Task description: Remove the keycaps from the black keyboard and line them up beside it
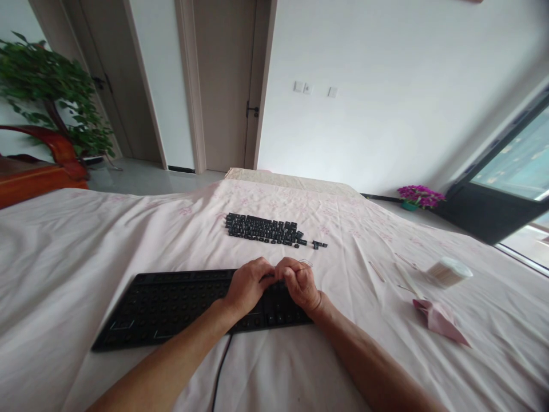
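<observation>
A black keyboard [180,309] lies on the pink cloth, many of its key positions bare of caps, with some caps still on at its right end. Over its right part, my left hand [253,283] and my right hand [299,283] meet fingertip to fingertip. Thin wire loops of what looks like a keycap puller [305,263] stick out above my right hand, which is closed around it. My left fingers are pinched together; whatever lies between them is hidden. Beyond the keyboard, loose black keycaps [263,229] are laid out in rows.
On the right of the cloth [343,355] are a tub of cotton swabs [449,271], a folded pink cloth [441,321] and several thin sticks [377,271]. A black cable [223,366] runs from the keyboard toward me. Purple flowers [420,196] stand by the wall.
</observation>
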`<state>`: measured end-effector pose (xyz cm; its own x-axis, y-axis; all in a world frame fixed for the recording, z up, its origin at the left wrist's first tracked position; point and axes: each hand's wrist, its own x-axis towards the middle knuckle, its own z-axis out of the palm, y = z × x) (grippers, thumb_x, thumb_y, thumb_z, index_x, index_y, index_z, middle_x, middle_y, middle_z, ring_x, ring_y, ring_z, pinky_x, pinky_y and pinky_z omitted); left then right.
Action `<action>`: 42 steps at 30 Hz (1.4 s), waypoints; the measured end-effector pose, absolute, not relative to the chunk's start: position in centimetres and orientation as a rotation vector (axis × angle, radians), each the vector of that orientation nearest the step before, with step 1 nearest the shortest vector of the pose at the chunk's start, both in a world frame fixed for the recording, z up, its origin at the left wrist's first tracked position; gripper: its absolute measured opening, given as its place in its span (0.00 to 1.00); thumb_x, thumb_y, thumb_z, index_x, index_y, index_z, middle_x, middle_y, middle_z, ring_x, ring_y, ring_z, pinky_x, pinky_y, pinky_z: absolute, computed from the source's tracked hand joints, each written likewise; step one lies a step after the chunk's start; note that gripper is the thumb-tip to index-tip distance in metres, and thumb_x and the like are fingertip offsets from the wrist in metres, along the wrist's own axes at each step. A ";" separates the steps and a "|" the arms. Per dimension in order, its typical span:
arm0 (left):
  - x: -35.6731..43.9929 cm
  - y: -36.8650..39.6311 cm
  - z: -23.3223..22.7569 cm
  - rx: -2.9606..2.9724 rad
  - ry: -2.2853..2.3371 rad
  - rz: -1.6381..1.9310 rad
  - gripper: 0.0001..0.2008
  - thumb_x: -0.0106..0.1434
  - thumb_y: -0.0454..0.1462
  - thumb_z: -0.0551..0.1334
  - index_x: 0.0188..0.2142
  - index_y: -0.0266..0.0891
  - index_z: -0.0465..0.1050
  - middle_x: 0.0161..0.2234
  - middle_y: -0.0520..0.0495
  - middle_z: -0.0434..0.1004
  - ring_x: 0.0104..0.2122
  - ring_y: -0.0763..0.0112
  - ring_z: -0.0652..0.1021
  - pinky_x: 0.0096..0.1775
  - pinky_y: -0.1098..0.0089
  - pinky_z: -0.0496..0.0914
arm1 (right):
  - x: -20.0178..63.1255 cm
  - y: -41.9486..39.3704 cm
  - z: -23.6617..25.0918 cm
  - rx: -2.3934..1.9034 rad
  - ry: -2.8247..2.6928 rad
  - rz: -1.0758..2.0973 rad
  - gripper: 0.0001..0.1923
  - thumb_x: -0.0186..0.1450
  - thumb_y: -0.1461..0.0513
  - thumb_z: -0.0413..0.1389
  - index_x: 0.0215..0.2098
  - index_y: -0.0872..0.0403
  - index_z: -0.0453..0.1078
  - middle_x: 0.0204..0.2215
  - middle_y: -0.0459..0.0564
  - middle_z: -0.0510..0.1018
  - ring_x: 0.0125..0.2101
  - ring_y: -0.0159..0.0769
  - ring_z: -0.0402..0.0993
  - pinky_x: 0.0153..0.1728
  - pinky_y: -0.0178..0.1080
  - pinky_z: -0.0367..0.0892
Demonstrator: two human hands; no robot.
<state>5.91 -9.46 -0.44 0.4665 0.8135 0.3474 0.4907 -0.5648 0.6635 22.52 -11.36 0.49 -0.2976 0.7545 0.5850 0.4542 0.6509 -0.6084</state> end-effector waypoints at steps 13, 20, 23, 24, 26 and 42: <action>5.4 -9.1 -0.8 1.892 1.028 1.010 0.10 0.59 0.33 0.60 0.41 0.44 0.68 0.36 0.54 0.78 0.36 0.72 0.78 0.41 0.71 0.70 | 22.3 -11.5 1.1 -0.927 -1.998 0.205 0.16 0.71 0.58 0.43 0.36 0.52 0.71 0.32 0.51 0.76 0.35 0.37 0.71 0.40 0.41 0.66; 5.3 -9.0 -0.6 1.859 1.078 1.003 0.10 0.60 0.42 0.61 0.41 0.43 0.69 0.35 0.53 0.78 0.35 0.70 0.79 0.38 0.72 0.71 | 22.2 -11.9 1.4 -0.771 -1.985 0.374 0.17 0.71 0.55 0.43 0.39 0.53 0.72 0.34 0.52 0.77 0.37 0.36 0.74 0.41 0.39 0.69; 5.2 -8.8 -0.6 1.815 1.090 1.012 0.12 0.59 0.42 0.62 0.41 0.42 0.69 0.34 0.52 0.78 0.33 0.70 0.79 0.37 0.72 0.71 | 22.2 -11.9 1.5 -0.722 -2.012 0.350 0.18 0.71 0.55 0.42 0.42 0.53 0.72 0.36 0.53 0.77 0.38 0.36 0.74 0.42 0.40 0.70; 5.2 -8.6 -0.6 1.790 1.082 1.017 0.13 0.58 0.42 0.63 0.41 0.41 0.69 0.33 0.51 0.78 0.33 0.70 0.79 0.37 0.72 0.71 | 22.1 -11.9 1.5 -0.689 -2.044 0.324 0.17 0.71 0.55 0.43 0.43 0.53 0.71 0.36 0.53 0.77 0.39 0.36 0.74 0.42 0.39 0.70; 5.1 -8.4 -0.7 1.734 1.048 1.034 0.15 0.56 0.41 0.64 0.42 0.40 0.68 0.33 0.51 0.77 0.32 0.69 0.78 0.35 0.72 0.71 | 22.0 -11.8 1.5 -0.615 -2.119 0.239 0.16 0.71 0.55 0.44 0.45 0.53 0.70 0.37 0.53 0.78 0.40 0.36 0.74 0.42 0.39 0.69; 4.6 -7.9 -0.4 1.411 0.813 1.146 0.20 0.55 0.36 0.66 0.46 0.38 0.63 0.33 0.52 0.72 0.34 0.74 0.75 0.40 0.72 0.69 | 22.3 -10.4 2.1 -1.410 -2.138 0.002 0.13 0.70 0.58 0.48 0.37 0.51 0.73 0.32 0.47 0.77 0.34 0.33 0.73 0.37 0.34 0.60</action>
<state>4.58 -7.95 -0.45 0.2984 0.9330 0.2014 -0.1180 -0.1734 0.9778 22.30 -10.38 2.09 -0.2793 0.8444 0.4571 0.8436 0.4431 -0.3031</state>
